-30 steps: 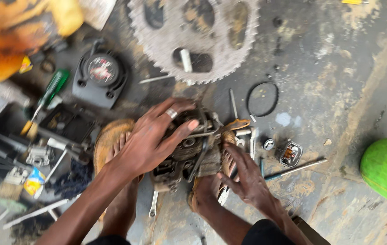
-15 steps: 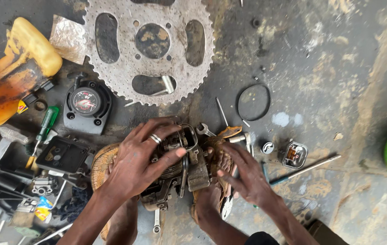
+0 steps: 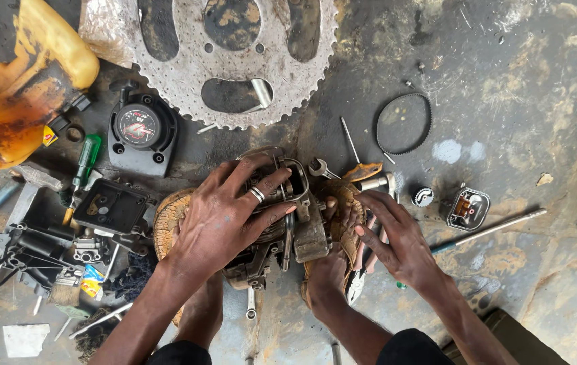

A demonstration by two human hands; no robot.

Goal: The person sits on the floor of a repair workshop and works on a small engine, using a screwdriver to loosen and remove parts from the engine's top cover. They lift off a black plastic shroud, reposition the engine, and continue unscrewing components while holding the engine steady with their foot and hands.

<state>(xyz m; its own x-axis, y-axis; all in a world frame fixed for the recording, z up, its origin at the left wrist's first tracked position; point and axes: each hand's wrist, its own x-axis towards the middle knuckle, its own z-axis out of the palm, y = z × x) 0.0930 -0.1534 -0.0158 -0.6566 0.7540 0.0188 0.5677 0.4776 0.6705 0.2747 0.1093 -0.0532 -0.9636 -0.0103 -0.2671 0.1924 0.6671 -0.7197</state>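
Observation:
My left hand (image 3: 224,220), with a ring on one finger, lies over the top of a small greasy engine block (image 3: 300,230) and grips it, fingers curled across its metal frame. The block sits on the ground between my two feet (image 3: 326,274). My right hand (image 3: 397,247) is just right of the block with its fingers spread. The fingertips reach toward the block's right side, above a pair of pliers (image 3: 356,284) lying by my foot. I see nothing held in it. A spanner (image 3: 321,167) pokes out behind the block.
A big toothed sprocket (image 3: 187,74) lies at the top, with a round recoil-starter cover (image 3: 141,128) and a yellow jerrycan (image 3: 18,88) to the left. A green screwdriver (image 3: 84,162), black engine parts (image 3: 109,206), a rubber ring (image 3: 403,122), a small metal box (image 3: 468,206) and a long rod (image 3: 491,230) are scattered around.
The view has moved in closer, and the sprocket now sits further left. My left hand stays clamped on the engine block. My right hand has barely shifted beside it.

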